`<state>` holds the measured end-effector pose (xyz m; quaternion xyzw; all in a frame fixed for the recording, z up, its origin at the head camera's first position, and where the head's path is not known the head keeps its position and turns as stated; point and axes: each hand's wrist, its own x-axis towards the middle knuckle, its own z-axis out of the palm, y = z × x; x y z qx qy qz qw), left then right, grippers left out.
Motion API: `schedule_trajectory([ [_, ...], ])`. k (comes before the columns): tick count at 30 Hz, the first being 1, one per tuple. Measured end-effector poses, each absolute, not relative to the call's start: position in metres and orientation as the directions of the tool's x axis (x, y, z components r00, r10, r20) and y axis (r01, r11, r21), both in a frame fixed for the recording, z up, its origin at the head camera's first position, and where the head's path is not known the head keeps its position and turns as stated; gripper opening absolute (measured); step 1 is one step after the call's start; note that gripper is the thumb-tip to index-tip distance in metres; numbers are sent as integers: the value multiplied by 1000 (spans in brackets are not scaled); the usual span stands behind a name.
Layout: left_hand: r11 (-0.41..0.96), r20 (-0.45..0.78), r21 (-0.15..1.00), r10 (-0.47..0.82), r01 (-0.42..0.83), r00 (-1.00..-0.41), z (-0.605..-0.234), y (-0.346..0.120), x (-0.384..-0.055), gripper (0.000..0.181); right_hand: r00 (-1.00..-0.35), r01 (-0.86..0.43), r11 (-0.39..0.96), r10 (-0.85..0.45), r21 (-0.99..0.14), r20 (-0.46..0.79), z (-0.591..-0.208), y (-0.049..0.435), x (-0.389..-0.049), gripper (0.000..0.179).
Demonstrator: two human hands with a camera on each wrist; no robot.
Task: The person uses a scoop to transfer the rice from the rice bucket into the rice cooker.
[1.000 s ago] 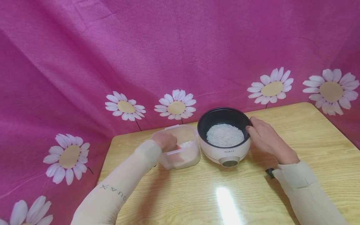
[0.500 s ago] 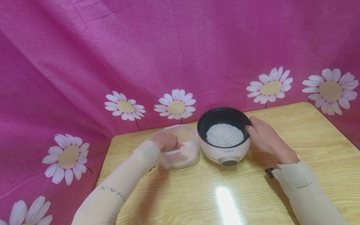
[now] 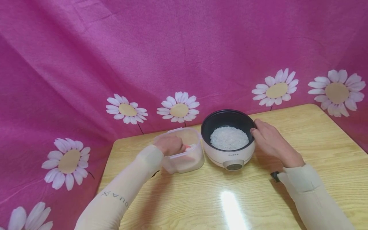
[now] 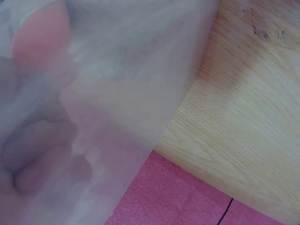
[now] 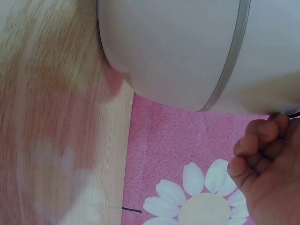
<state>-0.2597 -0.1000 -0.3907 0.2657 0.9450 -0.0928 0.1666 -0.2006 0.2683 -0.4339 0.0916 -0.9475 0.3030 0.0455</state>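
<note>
Left hand (image 3: pixel 170 145) inside the translucent container (image 3: pixel 184 163), fingers curled around a reddish utensil (image 4: pixel 43 36). Right hand (image 3: pixel 271 140) at the rim of the white cooker (image 3: pixel 219 156), fingers pinching it. Cooker, holding rice (image 3: pixel 229 138), stands just beside the container on the tabletop (image 3: pixel 189 198).

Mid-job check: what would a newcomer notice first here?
The pink cloth with big white flowers, filling the background behind the table. Then the cooker, right of centre, with rice in its black bowl, held by the right hand. Left of it, the left hand holds something red inside a tub.
</note>
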Motion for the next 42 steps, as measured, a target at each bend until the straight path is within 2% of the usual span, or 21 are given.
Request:
schedule_trajectory([
  [15,846,-314,80,524,527,-792,-389,-102,-253,39,-978,-207,796,-149,-569,148,-432,266,-202,31],
  [22,865,-307,158,501,476,-809,-390,-103,-252,37,-975,-219,798,-155,-561,160,-433,265,-202,31],
  [36,877,-263,189,479,442,-837,-379,-108,-252,43,-978,-207,790,-158,-577,135,-433,267,-202,35],
  [42,880,-254,248,463,405,-849,-370,-110,-248,44,-982,-189,791,-147,-582,120,-435,268,-200,36],
])
